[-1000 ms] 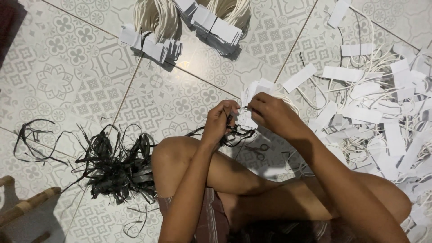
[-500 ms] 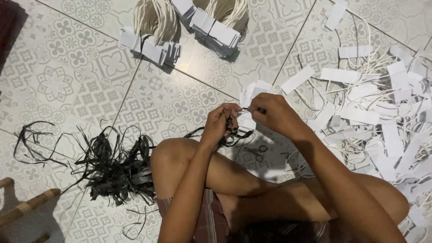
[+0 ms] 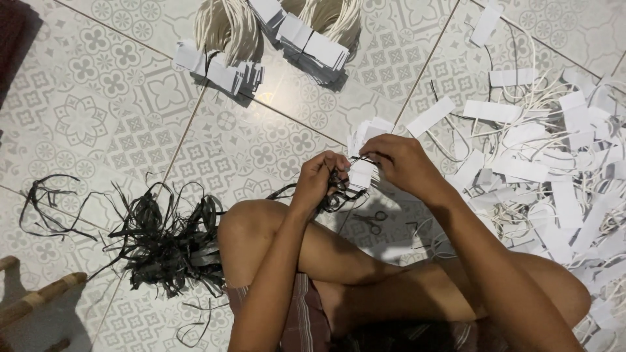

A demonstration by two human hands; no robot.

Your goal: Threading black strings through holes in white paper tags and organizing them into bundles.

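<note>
The left hand [image 3: 321,175] is closed around a small stack of white paper tags [image 3: 360,171] and a tuft of black plastic strips [image 3: 336,193], held above the raised knee over the tiled floor [image 3: 91,111]. The right hand [image 3: 399,163] pinches one thin black strip [image 3: 360,158] between thumb and forefinger, at the upper edge of the stack; its grip is together on that strip. The tags appear light and thin, stiff enough to keep their shape in a stack but likely to crease or fan apart if squeezed off-centre; hold is best taken across the flat faces, near the end where the strip passes. The strip appears limp, narrow and probably smooth, so it would slip from a loose pinch; a fingertip pinch close to its free end suits it. Both forearms converge from the lower edge of the view, elbows bent, wrists nearly touching. A pair of small scissors [image 3: 372,221] lies on the floor just below the hands. A tangle of black strips [image 3: 163,244] lies to the left, loose white tags with cords [image 3: 554,169] to the right, and bundled finished tags [image 3: 222,68] lie well apart at the top.
</note>
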